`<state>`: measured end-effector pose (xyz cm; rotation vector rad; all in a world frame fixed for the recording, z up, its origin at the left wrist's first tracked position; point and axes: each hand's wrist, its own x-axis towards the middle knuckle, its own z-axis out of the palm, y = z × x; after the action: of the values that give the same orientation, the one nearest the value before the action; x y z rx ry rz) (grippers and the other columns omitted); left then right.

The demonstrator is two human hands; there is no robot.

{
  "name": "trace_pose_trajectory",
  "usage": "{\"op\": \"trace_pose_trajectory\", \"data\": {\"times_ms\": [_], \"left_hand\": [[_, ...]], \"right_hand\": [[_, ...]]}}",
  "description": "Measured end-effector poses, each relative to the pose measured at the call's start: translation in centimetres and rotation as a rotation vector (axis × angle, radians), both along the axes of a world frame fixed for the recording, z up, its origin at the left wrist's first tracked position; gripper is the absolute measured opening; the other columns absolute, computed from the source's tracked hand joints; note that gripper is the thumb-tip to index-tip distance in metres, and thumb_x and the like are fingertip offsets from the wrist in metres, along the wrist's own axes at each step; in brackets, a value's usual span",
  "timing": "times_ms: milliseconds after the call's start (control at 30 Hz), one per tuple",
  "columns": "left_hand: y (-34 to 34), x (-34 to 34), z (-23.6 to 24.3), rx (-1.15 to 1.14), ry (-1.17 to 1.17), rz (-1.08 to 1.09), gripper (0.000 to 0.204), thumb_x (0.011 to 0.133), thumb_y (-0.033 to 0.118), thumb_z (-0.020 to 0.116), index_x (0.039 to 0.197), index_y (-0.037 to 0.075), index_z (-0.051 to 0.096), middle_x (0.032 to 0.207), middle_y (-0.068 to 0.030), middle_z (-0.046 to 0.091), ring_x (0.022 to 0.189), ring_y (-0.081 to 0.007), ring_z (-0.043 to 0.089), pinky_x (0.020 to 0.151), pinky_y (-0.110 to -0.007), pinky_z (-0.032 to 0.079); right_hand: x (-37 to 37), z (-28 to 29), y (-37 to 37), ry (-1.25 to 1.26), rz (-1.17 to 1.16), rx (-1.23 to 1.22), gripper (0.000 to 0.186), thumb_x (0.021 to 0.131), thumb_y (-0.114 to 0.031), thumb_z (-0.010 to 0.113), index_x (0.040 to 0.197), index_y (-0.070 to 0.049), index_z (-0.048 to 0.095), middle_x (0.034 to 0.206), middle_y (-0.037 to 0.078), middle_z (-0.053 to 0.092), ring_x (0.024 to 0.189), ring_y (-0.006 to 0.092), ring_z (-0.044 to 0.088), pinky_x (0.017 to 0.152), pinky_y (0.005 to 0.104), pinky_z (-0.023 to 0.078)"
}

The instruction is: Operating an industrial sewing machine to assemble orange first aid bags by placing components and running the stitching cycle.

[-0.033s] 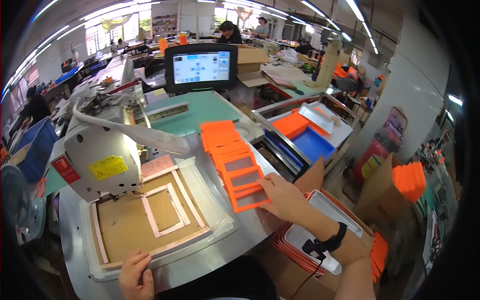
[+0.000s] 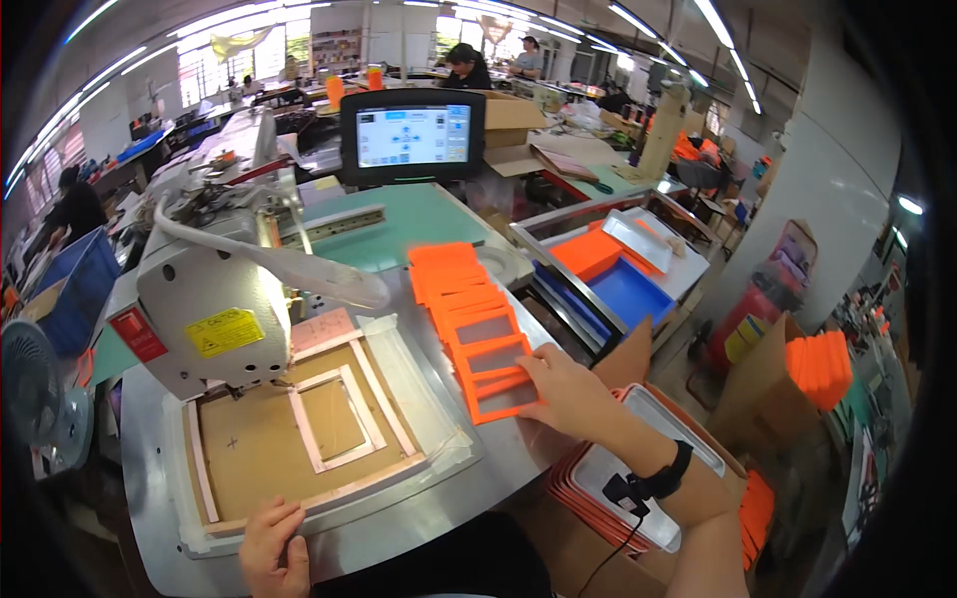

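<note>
My left hand rests, fingers loosely apart, at the front edge of a cardboard template with pale pink strips and translucent border. My right hand grips the near end of an overlapping row of orange mesh-window frames, lying on the metal worktable right of the template. Above the template is the grey head of a sewing machine; its needle area is small and shadowed.
A screen stands behind. Blue trays and orange pieces sit at back right; stacked silver trays and a cardboard box of orange pieces are at right. A blue crate and fan stand left. Co-workers work behind.
The camera view has shifted slightly, so the background sits a little further right. Both my hands and the orange frames look practically the same.
</note>
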<state>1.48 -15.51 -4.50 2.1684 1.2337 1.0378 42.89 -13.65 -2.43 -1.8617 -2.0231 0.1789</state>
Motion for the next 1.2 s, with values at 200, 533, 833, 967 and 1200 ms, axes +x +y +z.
{"op": "trace_pose_trajectory", "data": {"times_ms": [200,533,833,967,1200], "left_hand": [[1.4,-1.3,1.6,-0.043,0.208,-0.204,0.044,0.086,0.011,0.069,0.127,-0.003,0.059,0.134,-0.0217,0.056,0.125,-0.0391,0.053,0.105,-0.044,0.043],[12.1,1.7,1.6,0.042,0.745,-0.592,0.068,0.098,0.042,0.055,0.148,0.002,0.035,0.155,-0.0227,0.032,0.144,-0.0403,0.032,0.112,-0.057,0.033],[15.1,-2.4,1.0,-0.176,0.743,-0.601,0.076,0.095,0.044,0.056,0.152,0.002,0.029,0.161,-0.0211,0.024,0.147,-0.0367,0.028,0.116,-0.054,0.030],[16.8,-6.4,-0.1,-0.072,0.794,-0.226,0.071,0.092,0.041,0.060,0.146,0.000,0.040,0.156,-0.0191,0.035,0.143,-0.0356,0.034,0.114,-0.042,0.035],[16.1,-4.4,3.9,-0.290,0.774,-0.284,0.061,0.094,0.038,0.060,0.139,-0.002,0.049,0.150,-0.0221,0.042,0.138,-0.0370,0.040,0.113,-0.040,0.037]], "right_hand": [[1.2,0.3,1.8,0.085,-0.048,-0.118,0.047,0.076,-0.016,0.078,0.114,-0.002,0.052,0.107,0.018,0.056,0.091,0.0355,0.063,0.079,0.0419,0.052],[-1.3,5.9,5.2,0.969,0.111,-0.253,0.012,0.087,-0.006,0.070,0.092,0.001,0.063,0.081,0.004,0.067,0.067,0.0092,0.062,0.063,0.0244,0.050],[-6.9,6.0,11.2,0.678,0.299,-0.522,0.012,0.099,-0.012,0.056,0.107,-0.006,0.049,0.067,0.000,0.056,0.050,0.0084,0.055,0.047,0.0212,0.043],[-8.4,3.9,14.7,0.616,0.512,-0.590,0.023,0.097,-0.011,0.059,0.117,-0.005,0.049,0.073,-0.001,0.053,0.053,0.0070,0.050,0.048,0.0226,0.041],[-10.2,2.2,17.7,0.724,0.746,-0.735,0.046,0.090,0.001,0.066,0.132,-0.007,0.050,0.086,0.000,0.053,0.069,0.0069,0.053,0.064,0.0237,0.046]]}}
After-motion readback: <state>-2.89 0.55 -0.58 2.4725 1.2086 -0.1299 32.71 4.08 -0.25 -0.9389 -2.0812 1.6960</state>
